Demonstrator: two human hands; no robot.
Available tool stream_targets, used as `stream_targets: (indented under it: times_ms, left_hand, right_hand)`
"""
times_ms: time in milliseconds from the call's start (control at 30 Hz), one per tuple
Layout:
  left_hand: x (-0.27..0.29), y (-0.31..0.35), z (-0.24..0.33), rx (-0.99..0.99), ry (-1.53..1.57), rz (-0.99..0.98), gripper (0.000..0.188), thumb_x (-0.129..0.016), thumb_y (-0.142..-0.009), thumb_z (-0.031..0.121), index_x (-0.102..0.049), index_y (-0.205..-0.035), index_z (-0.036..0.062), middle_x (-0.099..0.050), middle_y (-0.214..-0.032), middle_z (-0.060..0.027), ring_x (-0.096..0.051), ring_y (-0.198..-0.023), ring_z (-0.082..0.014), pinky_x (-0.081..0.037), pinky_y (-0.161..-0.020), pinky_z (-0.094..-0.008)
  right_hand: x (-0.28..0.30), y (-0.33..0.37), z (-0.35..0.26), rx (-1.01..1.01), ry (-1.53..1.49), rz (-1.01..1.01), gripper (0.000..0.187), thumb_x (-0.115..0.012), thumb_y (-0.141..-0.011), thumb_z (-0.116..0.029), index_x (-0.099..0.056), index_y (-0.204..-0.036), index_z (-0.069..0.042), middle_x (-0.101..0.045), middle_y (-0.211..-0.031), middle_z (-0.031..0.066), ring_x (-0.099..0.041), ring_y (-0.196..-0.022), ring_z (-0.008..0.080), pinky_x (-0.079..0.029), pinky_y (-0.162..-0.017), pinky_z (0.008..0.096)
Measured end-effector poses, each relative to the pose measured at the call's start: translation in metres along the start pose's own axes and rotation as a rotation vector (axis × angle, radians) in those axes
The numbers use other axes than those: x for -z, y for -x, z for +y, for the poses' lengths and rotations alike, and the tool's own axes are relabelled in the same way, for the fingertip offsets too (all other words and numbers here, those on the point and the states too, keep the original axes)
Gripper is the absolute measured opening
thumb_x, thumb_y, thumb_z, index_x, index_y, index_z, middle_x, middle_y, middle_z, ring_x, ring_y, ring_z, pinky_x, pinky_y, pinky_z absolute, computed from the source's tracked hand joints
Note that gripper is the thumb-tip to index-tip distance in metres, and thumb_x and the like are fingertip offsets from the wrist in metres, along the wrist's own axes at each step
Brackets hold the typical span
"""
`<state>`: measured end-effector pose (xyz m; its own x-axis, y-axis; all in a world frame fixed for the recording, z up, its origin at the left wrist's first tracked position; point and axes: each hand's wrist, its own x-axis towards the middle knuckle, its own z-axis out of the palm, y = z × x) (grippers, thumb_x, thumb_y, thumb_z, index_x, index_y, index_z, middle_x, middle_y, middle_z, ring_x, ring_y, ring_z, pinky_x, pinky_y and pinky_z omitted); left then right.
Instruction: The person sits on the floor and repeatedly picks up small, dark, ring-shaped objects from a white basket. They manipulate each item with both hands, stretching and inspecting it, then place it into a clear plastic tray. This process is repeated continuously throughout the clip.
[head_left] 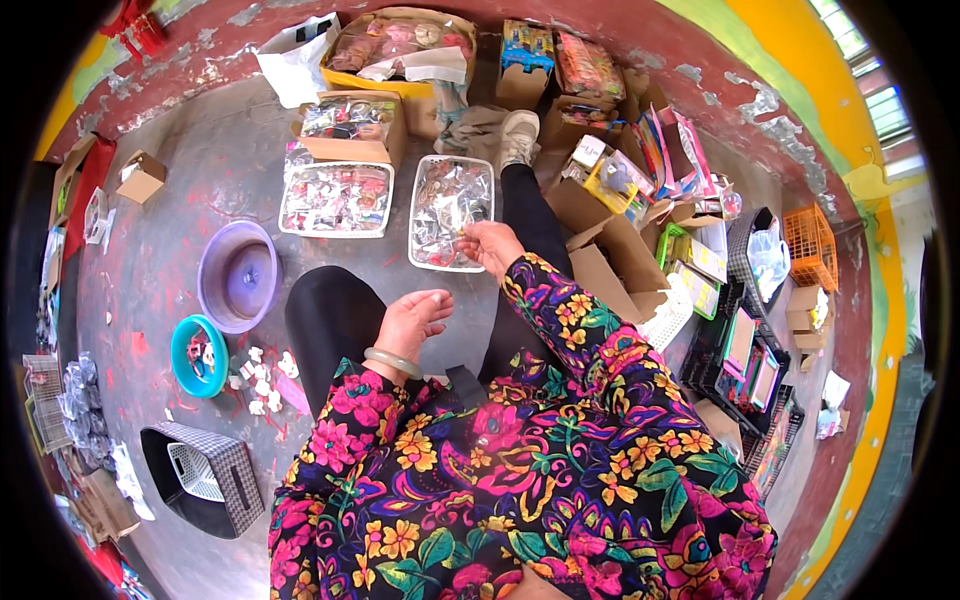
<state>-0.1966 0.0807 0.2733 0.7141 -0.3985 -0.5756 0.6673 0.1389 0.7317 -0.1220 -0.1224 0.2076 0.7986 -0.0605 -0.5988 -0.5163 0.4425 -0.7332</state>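
My right hand (490, 247) reaches over the near right corner of a white plastic basket (415, 240) that holds many small clear packets (447, 200). Its thumb and fingertips are pinched together; what is between them is too small to make out. In front of my body, my left hand (415, 320) is raised with loosely bent, parted fingers and nothing in it. A pale bangle (393, 362) circles that wrist. Just left of the first basket stands a second white basket (283, 215), filled with similar packets (340, 197).
Cardboard boxes of packaged goods (400, 40) line the far wall. On the left are a purple basin (207, 290), a teal basin (178, 365) with small items, white scraps (262, 385) and a checked bin (240, 480). Black crates (700, 370) and an orange crate (810, 245) stand right.
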Motion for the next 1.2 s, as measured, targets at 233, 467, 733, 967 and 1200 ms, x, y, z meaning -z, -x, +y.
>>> stream_targets:
  times_ms: [233, 467, 733, 967, 1200]
  left_hand:
    - [-0.006, 0.000, 0.002, 0.035, -0.035, -0.009, 0.023, -0.051, -0.089, 0.020, -0.058, -0.102, 0.0022, -0.063, -0.100, -0.0091, -0.060, -0.093, -0.0168, -0.044, -0.071, -0.0241]
    - [-0.001, -0.005, -0.003, 0.012, -0.029, -0.035, 0.023, -0.052, -0.089, 0.021, -0.058, -0.100, 0.0025, -0.063, -0.100, -0.0097, -0.060, -0.093, -0.0176, -0.044, -0.071, -0.0250]
    - [-0.004, -0.005, 0.001, -0.019, -0.007, -0.074, 0.019, -0.053, -0.089, 0.023, -0.059, -0.092, 0.0055, -0.064, -0.096, -0.0083, -0.062, -0.088, -0.0174, -0.045, -0.069, -0.0261]
    - [-0.002, -0.015, 0.000, 0.006, -0.028, -0.052, 0.020, -0.053, -0.089, 0.024, -0.057, -0.086, 0.0056, -0.065, -0.093, -0.0099, -0.062, -0.085, -0.0174, -0.047, -0.066, -0.0251]
    - [-0.003, -0.022, -0.005, 0.021, -0.107, -0.019, 0.020, -0.052, -0.089, 0.023, -0.058, -0.086, 0.0043, -0.065, -0.090, -0.0101, -0.063, -0.083, -0.0179, -0.048, -0.065, -0.0248]
  right_hand:
    - [0.040, -0.068, 0.024, -0.127, 0.022, 0.178, 0.020, -0.054, -0.083, -0.013, -0.052, -0.091, 0.005, -0.058, -0.079, 0.0144, -0.059, -0.065, 0.0208, -0.049, -0.054, 0.0296]
    - [0.011, 0.047, -0.004, -0.061, 0.099, -0.149, 0.012, -0.056, -0.085, -0.015, -0.057, -0.090, -0.004, -0.061, -0.078, 0.0047, -0.059, -0.063, 0.0107, -0.046, -0.054, 0.0214]
    - [0.122, 0.205, -0.073, 0.321, 0.220, 0.082, 0.025, -0.053, -0.087, -0.021, -0.056, -0.066, -0.008, -0.053, -0.059, -0.0008, -0.049, -0.051, 0.0058, -0.038, -0.045, 0.0191]
    - [0.289, 0.250, -0.062, 0.529, 0.128, 0.777, 0.021, -0.057, -0.083, -0.024, -0.059, -0.074, -0.006, -0.058, -0.066, 0.0015, -0.052, -0.054, 0.0088, -0.042, -0.053, 0.0212]
    - [0.344, 0.188, 0.063, 0.001, 1.310, 0.829, 0.018, -0.064, -0.070, -0.024, -0.069, -0.083, -0.013, -0.065, -0.082, 0.0116, -0.063, -0.077, 0.0290, -0.050, -0.072, 0.0360]
